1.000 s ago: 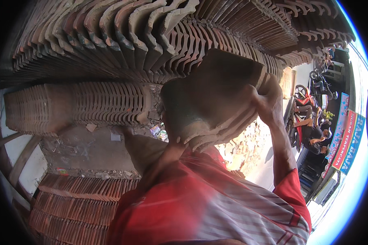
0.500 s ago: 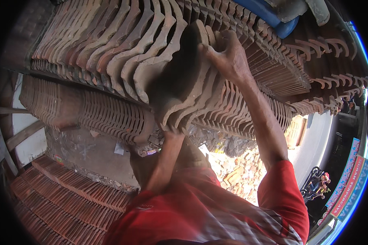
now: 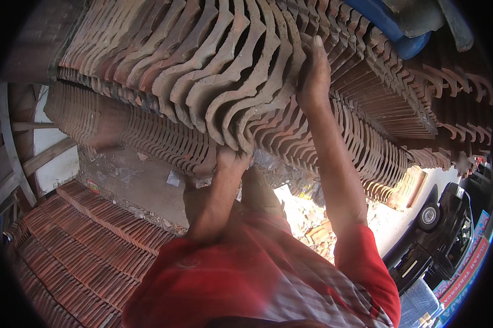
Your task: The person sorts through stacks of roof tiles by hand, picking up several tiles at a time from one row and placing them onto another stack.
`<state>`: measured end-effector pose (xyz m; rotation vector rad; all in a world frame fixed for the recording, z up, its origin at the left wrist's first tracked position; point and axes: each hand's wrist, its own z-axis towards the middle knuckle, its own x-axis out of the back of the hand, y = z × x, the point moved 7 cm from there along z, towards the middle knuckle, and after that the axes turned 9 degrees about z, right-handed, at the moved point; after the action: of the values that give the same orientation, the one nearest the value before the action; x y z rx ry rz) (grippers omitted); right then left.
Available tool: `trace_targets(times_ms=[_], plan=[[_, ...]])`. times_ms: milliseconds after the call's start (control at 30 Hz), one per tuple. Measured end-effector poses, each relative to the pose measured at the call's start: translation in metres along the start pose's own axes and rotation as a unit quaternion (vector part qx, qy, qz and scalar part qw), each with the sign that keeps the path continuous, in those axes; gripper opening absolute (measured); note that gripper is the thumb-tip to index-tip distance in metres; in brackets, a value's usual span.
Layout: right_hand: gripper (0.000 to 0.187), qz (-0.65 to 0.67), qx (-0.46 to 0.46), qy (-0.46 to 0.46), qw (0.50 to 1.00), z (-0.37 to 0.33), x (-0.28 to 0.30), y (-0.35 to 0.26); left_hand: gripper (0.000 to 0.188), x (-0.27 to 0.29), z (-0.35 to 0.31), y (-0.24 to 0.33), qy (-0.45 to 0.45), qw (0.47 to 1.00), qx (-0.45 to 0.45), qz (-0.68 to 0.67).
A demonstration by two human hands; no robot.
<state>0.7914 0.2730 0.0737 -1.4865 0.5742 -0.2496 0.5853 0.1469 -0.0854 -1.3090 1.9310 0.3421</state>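
Curved clay roof tiles [image 3: 235, 82] stand on edge, packed side by side in an upper row. From below, my left hand [image 3: 233, 158] grips the lower ends of the roof tiles at the row's right end; its fingers are partly hidden beneath them. My right hand [image 3: 315, 74] lies flat against the outer face of the last tile, palm to the tile and a digit stretched upward. These end tiles now sit close against the rest of the row.
Another row of tiles [image 3: 164, 139] runs underneath. Flat reddish tiles [image 3: 82, 240] are stacked at lower left. More tiles [image 3: 378, 93] stand at right, below a blue pipe [image 3: 391, 27]. Broken rubble [image 3: 317, 232] covers the ground. A dark vehicle [image 3: 435, 235] is on the road.
The small bundle of tiles has moved left against the row, closing the dark gap. My right hand has gone from gripping its top edge to lying flat on its side. A vehicle has appeared at right.
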Motion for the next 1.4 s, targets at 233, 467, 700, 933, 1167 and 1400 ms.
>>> trace_targets(times_ms=[233,467,700,933,1167,1400], plan=[[0.082,0.174,-0.072,0.012,0.982,-0.059,-0.016,0.033,0.061,0.049,-0.035,0.015,0.06,0.987,0.067,0.135],[0.039,-0.117,-0.208,0.184,0.954,-0.237,0.091,0.153,0.073,0.178,-0.154,0.194,0.295,0.943,-0.059,0.139],[0.04,-0.269,-0.279,-0.254,0.886,-0.39,-0.037,0.337,0.067,0.293,-0.17,0.441,0.301,0.927,-0.195,0.106],[0.067,-0.422,-0.008,-0.38,0.823,-0.237,-0.525,0.413,0.081,0.272,-0.126,0.659,0.315,0.907,-0.244,0.135],[0.119,-0.523,-0.1,-0.244,0.81,-0.152,-0.721,0.48,0.058,0.269,-0.088,0.741,0.242,0.964,-0.104,-0.026],[0.105,-0.462,-0.114,-0.268,0.838,-0.146,-0.709,0.498,0.05,0.272,-0.047,0.774,0.18,0.973,-0.143,-0.008]])
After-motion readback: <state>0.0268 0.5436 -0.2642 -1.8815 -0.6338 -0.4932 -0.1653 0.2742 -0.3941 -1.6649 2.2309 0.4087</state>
